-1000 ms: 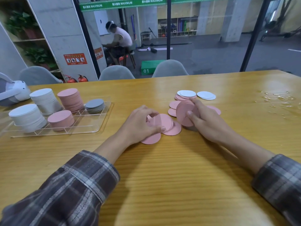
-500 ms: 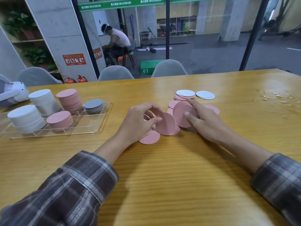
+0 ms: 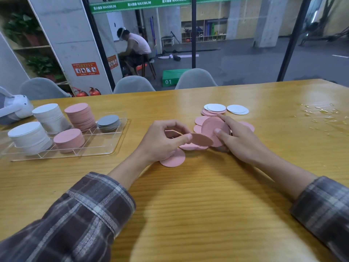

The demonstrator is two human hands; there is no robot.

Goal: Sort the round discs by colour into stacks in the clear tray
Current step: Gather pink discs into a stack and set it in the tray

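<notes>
Pink and thin, a single pink disc (image 3: 202, 139) is pinched between the thumb and fingertips of the left hand (image 3: 164, 140), off to the right of the clear tray (image 3: 105, 151). It lies nearly flat, its free edge pointing away from the tray toward the right hand (image 3: 240, 141). That hand grips a bundle of pink discs (image 3: 211, 128) stood on edge, their round faces turned back toward the tray. Loose pink discs (image 3: 172, 159) lie flat on the wooden table (image 3: 188, 205) under and around both hands. White discs (image 3: 236, 109) lie farther right of the tray. Inside the tray stand two white stacks (image 3: 50, 118) at its left end, two pink stacks (image 3: 80, 116) in the middle, and a low grey stack (image 3: 108, 122) in a right-hand compartment. All the discs look round, flat and matte.
</notes>
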